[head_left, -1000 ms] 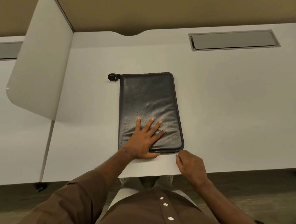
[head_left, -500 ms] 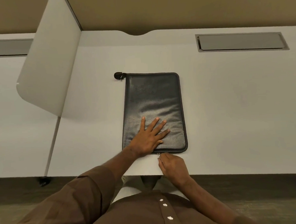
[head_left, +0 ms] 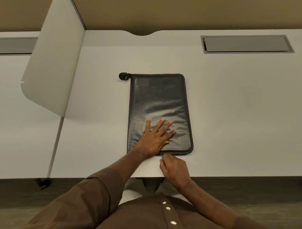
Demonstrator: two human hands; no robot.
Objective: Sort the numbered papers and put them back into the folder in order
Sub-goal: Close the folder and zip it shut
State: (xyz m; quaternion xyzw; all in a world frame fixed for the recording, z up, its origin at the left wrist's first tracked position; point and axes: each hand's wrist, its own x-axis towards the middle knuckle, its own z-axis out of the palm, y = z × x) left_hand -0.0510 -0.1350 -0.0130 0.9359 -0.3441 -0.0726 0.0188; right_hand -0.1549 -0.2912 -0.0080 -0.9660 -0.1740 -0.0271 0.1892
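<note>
Left hand (head_left: 155, 140) flat on folder (head_left: 158, 103); right hand (head_left: 174, 169) pinching zipper pull (head_left: 161, 155) at near edge.

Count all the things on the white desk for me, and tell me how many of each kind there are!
Black zip folder: 1
Hands on or at the folder: 2, left hand and right hand
Grey hatch set in the desk: 1
Total: 4

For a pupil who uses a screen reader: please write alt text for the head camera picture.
A person's left hand presses flat on a closed black zip folder lying on a white desk, while the right hand pinches at the folder's near edge, seemingly its zip pull. No papers are visible.
</note>
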